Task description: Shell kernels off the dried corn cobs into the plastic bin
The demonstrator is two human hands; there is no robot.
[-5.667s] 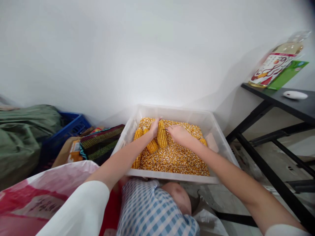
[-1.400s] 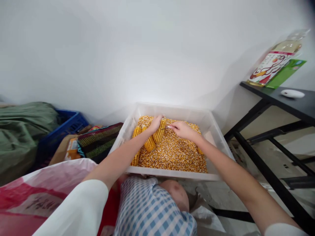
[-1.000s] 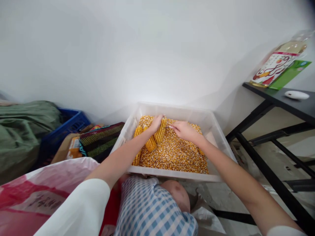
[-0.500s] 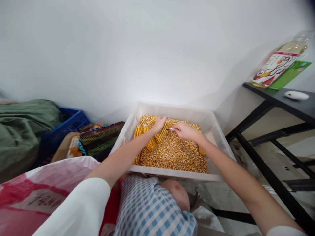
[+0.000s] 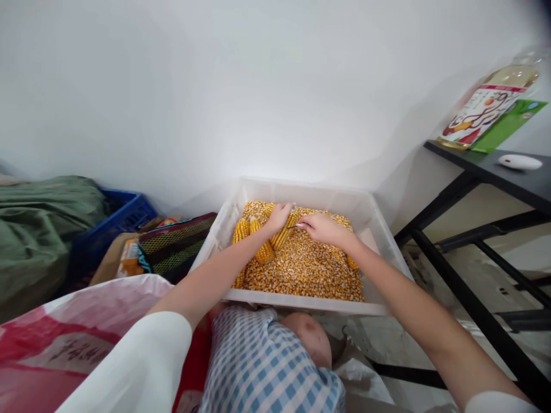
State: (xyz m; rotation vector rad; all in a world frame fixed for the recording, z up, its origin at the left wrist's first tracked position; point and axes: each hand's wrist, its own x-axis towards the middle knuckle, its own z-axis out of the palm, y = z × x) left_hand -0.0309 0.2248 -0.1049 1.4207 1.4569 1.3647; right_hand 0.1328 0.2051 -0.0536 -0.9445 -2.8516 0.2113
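My left hand (image 5: 279, 218) is closed round the upper end of a corn cob (image 5: 283, 236), which slants over loose kernels. In my right hand (image 5: 321, 228) a thin dark pointed tool (image 5: 294, 226) is pinched, its tip against the cob's right side; its exact kind is too small to make out. More yellow corn cobs (image 5: 261, 249) lie to the left of the held one. Loose corn kernels (image 5: 307, 272) fill much of the whitish plastic bin (image 5: 310, 302) beneath both hands.
At the left are a red and white bag (image 5: 81, 327), a mesh pouch (image 5: 176, 244), and a blue crate (image 5: 133, 209) under green cloth (image 5: 47, 212). On the right, a black-framed table (image 5: 482, 163) carries a bottle (image 5: 486, 109), a green carton (image 5: 508, 126) and a white device (image 5: 520, 162).
Both hands hold nearly the same place on the corn cob, with the tool still against it. The view has shifted very slightly.
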